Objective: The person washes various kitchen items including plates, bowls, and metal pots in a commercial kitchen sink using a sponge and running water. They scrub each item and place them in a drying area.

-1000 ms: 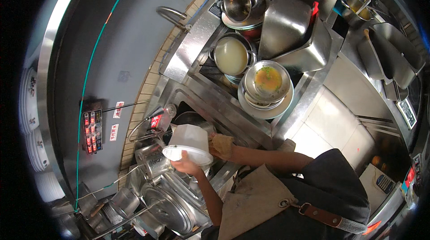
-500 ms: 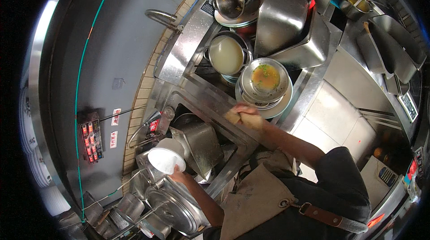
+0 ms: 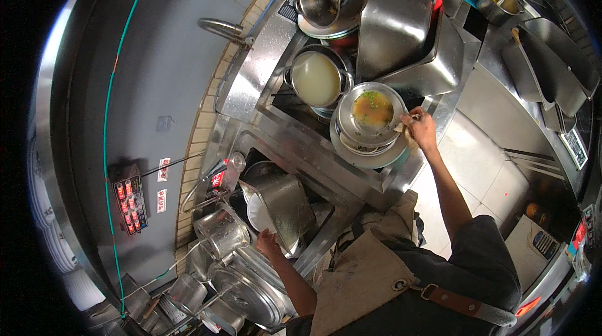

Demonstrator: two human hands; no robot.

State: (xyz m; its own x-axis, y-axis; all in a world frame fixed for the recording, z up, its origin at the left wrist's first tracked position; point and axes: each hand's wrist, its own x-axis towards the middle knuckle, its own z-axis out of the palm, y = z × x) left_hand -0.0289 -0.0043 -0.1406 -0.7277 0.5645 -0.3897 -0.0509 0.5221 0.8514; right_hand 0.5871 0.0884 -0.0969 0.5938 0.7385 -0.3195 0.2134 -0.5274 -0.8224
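My right hand (image 3: 421, 128) is at the right rim of a shallow metal bowl (image 3: 352, 113) of orange broth with green bits. Its fingers are closed on a pale tan cloth (image 3: 411, 140); whether they also grip the rim is unclear. That bowl rests on stacked dishes over a wide plate (image 3: 370, 162). My left hand (image 3: 268, 243) is low at the sink's near-left side, beside a white bowl (image 3: 256, 210) partly hidden by a tilted rectangular metal pan (image 3: 282, 201). Its fingertips are too small and blurred to show a hold.
A two-handled pot of cloudy liquid (image 3: 315, 79), an empty-looking steel pot (image 3: 320, 0) and large steel pans (image 3: 395, 29) crowd the counter beyond. Curved taps (image 3: 219, 26) line the wall. Lidded pots (image 3: 248, 295) stand at lower left.
My right hand has swung right, from over the counter edge to the broth bowl's rim, with the cloth. The white bowl has gone down into the sink behind the pan; my left hand lowered slightly.
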